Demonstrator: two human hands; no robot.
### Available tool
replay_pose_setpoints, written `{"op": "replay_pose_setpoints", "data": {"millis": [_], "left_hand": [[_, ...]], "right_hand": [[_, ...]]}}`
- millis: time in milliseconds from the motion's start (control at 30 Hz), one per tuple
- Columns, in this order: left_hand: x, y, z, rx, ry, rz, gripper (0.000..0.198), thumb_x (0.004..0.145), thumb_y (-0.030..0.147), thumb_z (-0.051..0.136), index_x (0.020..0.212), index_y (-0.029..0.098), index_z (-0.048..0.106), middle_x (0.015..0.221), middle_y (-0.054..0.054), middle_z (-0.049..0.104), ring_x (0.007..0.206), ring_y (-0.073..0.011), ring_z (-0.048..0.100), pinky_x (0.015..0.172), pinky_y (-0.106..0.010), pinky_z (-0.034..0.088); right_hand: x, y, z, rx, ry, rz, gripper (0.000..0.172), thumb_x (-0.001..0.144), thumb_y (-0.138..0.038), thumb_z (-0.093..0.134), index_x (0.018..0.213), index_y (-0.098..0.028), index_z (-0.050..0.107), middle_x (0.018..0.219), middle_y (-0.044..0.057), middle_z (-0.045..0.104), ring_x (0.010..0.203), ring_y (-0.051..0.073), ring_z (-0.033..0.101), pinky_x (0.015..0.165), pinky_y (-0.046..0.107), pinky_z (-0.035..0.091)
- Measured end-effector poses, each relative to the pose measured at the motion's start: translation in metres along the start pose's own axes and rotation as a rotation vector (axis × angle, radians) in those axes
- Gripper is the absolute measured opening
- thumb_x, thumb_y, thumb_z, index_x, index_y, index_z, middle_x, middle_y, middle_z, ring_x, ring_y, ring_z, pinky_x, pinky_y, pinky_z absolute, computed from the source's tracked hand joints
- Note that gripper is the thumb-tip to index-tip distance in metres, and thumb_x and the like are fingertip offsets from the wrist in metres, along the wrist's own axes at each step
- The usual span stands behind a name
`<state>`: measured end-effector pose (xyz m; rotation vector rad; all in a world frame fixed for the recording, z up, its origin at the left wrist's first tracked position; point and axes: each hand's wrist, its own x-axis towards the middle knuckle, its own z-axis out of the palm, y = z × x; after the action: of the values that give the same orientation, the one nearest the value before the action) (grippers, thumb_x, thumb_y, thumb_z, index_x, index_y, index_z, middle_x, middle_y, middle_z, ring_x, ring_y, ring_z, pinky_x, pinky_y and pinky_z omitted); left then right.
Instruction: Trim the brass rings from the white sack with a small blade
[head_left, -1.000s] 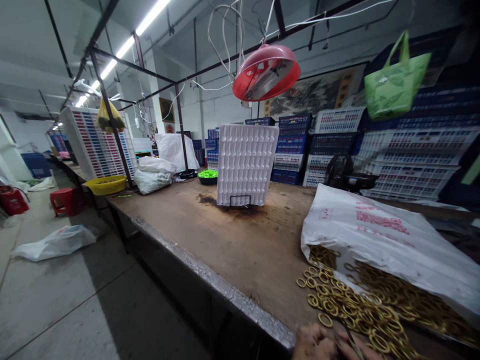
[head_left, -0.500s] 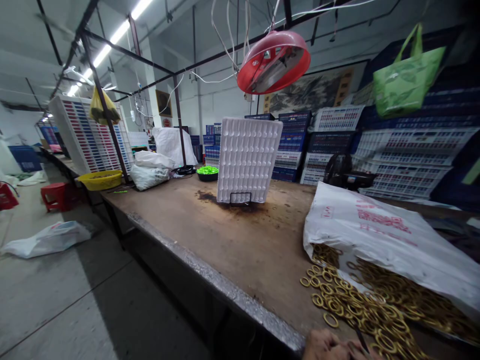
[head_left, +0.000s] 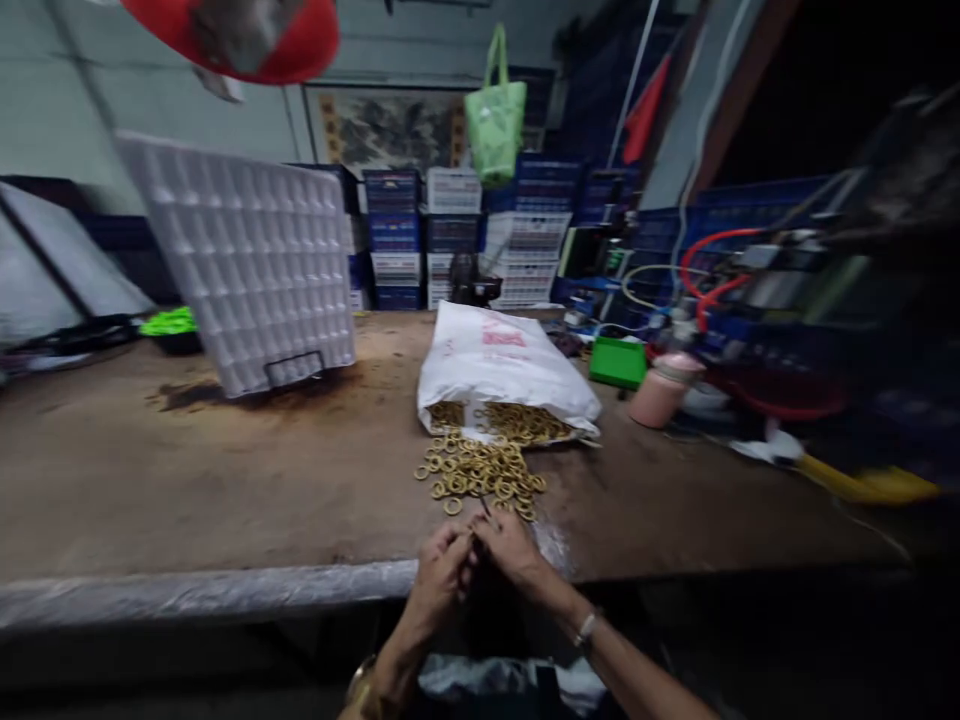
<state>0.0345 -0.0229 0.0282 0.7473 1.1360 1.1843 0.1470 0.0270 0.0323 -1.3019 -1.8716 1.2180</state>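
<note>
Both my hands meet at the table's front edge, just below a heap of brass-coloured rings (head_left: 480, 468). My left hand (head_left: 439, 572) is closed, its thumb and fingers pinched together; what they hold is too small and blurred to make out. My right hand (head_left: 514, 548) is closed with its fingertips against the left ones. A thin dark rod-like tool (head_left: 485, 506) sticks up from its grip towards the rings. Behind the heap lies a white sack (head_left: 502, 360) with red print, its mouth facing me and more rings inside.
A white moulded tray (head_left: 251, 260) stands upright in a wire stand on the left. To the right are a green box (head_left: 617, 362) and a pink bottle (head_left: 664, 388). A red lamp (head_left: 247, 35) hangs at upper left. Stacked crates (head_left: 394, 225) line the back.
My view has swung right and down. The rings, sack and hands now sit near the middle, and both hands show fully where before only part showed at the bottom edge.
</note>
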Motion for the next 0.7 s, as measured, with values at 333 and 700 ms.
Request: {"op": "replay_pose_setpoints", "data": {"millis": [333, 700], "left_hand": [[-0.004, 0.000, 0.016, -0.093, -0.019, -0.056, 0.036, 0.063, 0.049, 0.064, 0.070, 0.018, 0.047, 0.048, 0.010, 0.045, 0.033, -0.0004, 0.031, 0.033, -0.012, 0.020], [0.015, -0.005, 0.028, -0.155, 0.032, -0.093, 0.040, 0.052, 0.044, 0.074, 0.070, 0.017, 0.050, 0.047, 0.009, 0.049, 0.037, -0.0018, 0.038, 0.037, -0.012, 0.027]], "right_hand": [[-0.012, 0.005, -0.019, 0.190, 0.080, 0.019, 0.023, 0.081, -0.033, 0.039, 0.079, -0.017, 0.057, 0.062, -0.002, 0.055, 0.058, 0.011, 0.051, 0.058, 0.021, 0.039], [-0.023, 0.024, -0.027, -0.376, 0.041, -0.194, 0.036, 0.058, -0.004, 0.037, 0.085, -0.021, 0.052, 0.075, 0.000, 0.059, 0.068, 0.013, 0.051, 0.062, 0.021, 0.032]]}}
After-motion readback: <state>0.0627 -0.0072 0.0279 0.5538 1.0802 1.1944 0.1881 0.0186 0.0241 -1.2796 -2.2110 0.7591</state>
